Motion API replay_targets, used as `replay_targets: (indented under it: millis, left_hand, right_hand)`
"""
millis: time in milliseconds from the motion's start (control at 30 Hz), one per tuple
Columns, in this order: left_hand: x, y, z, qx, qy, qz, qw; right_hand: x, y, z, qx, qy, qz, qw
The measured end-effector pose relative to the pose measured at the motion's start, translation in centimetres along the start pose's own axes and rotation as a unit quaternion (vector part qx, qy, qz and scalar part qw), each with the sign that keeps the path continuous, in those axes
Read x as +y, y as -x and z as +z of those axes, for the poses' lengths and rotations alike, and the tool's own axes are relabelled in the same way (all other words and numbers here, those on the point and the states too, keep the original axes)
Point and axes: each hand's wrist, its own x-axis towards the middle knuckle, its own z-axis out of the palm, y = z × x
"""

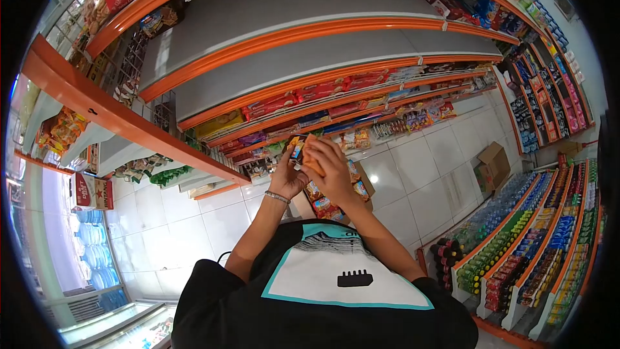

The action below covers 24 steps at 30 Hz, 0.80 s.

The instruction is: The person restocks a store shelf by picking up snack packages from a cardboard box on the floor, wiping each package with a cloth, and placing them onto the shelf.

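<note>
Packet (297, 148) and orange cloth (314, 165) between hands (330, 172)

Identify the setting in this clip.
Probably a small grocery or convenience store: orange-edged shelves with packaged snacks, rows of bottled drinks, and stacked water containers at the left side.

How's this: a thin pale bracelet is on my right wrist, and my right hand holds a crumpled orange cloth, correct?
Not quite: the head view shows the thin pale bracelet on your left wrist; your right hand does hold the crumpled orange cloth.
</note>
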Motion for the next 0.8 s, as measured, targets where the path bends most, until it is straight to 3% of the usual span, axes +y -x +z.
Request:
replay_targets:
  millis: [67,200,300,467,533,600,700,733,800]
  left_hand:
    - [0.5,-0.7,-1.0,-0.07,0.104,-0.066,0.99]
    - [0.5,2.1,1.9,-0.008,0.028,0.002,1.0]
    - [0.7,1.8,2.0,0.021,0.031,0.031,0.999]
    - [0.0,1.7,2.7,0.0,-0.016,0.018,1.0]
    - [0.3,1.0,2.1,-0.114,0.079,-0.068,0.988]
    - [0.3,1.1,2.2,-0.062,0.042,-0.042,0.996]
    - [0.4,2.0,2.8,0.024,-0.02,0.041,0.999]
    - [0.6,1.6,2.3,0.023,-0.019,0.045,0.999]
    - [1.0,0.9,1.5,0.014,-0.026,0.049,0.998]
  right_hand:
    - [0.2,0.3,0.2,-0.003,0.018,-0.007,1.0]
    - [2.2,1.5,-0.1,-0.024,0.006,-0.003,1.0]
    - [2.5,1.7,-0.5,-0.009,-0.033,0.103,0.994]
    - [0.3,-0.3,-0.4,0.028,-0.034,0.039,0.998]
    - [0.0,-0.5,-0.1,0.001,0.027,0.0,1.0]
    - [1.4,0.3,0.6,0.007,0.036,0.006,0.999]
    - [2.5,0.8,0.9,0.042,-0.107,0.16,0.98]
    - [1.9,0.6,0.6,0.04,-0.109,0.158,0.981]
    - [0.3,0.1,-0.4,0.021,-0.049,0.04,0.998]
